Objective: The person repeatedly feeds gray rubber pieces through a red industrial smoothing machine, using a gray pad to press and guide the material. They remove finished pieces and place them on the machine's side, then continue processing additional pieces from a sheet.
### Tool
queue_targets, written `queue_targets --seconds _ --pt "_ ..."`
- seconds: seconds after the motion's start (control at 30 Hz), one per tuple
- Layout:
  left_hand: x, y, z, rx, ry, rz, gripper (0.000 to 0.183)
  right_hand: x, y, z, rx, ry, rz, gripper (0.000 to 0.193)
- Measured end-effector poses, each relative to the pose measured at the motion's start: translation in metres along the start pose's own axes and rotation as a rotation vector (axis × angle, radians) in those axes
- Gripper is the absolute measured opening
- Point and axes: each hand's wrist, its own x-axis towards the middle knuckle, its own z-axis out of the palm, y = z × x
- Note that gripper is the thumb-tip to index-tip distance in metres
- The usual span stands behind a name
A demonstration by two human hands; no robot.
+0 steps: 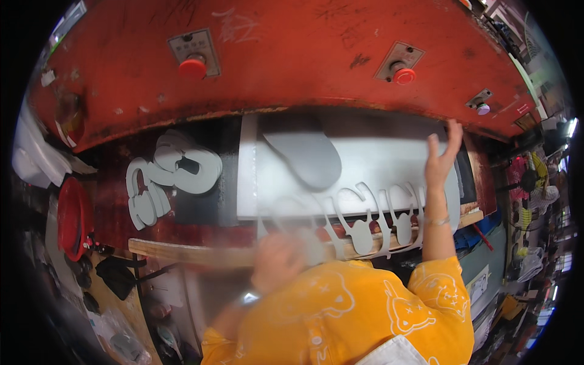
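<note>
My right hand [443, 155] reaches up over the right end of a white board [246, 176], its thumb and fingers spread with nothing seen between them. Beneath that wrist lies the right end of a thin grey scrap sheet [363, 240] with curved cut-outs, hanging over the board's front edge. My left hand [280, 258] is smeared by motion beside the blurred left part of this sheet; whether it grips the sheet I cannot make out. On the board rests a smooth grey rounded piece [313, 155]. Left of the board are stacks of pale grey curved pieces [198, 167].
A large red machine body [292, 67] spans above the board, with red push buttons [193, 67] on its front. A wooden rail [182, 250] runs along the near edge. At far left sits a red round object [74, 219], with a black bag [115, 277] below it.
</note>
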Motion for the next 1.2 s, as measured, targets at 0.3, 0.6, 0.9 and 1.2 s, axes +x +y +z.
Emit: queue_targets --seconds 0.3,0.6,0.9,1.2 --pt "-0.003 -0.007 0.023 0.203 0.144 -0.005 0.016 0.125 0.12 -0.073 0.122 0.451 0.389 0.077" --pt "-0.007 -0.003 0.034 0.392 0.212 -0.069 0.014 0.011 0.071 -0.115 0.368 0.411 0.236 0.063" --pt "-0.009 -0.003 0.038 0.372 0.224 -0.088 0.011 0.045 0.062 -0.142 -0.016 0.602 -0.059 0.065" --pt "-0.011 -0.004 0.036 0.37 0.232 -0.129 0.009 -0.016 0.072 -0.12 0.304 0.418 0.295 0.066"
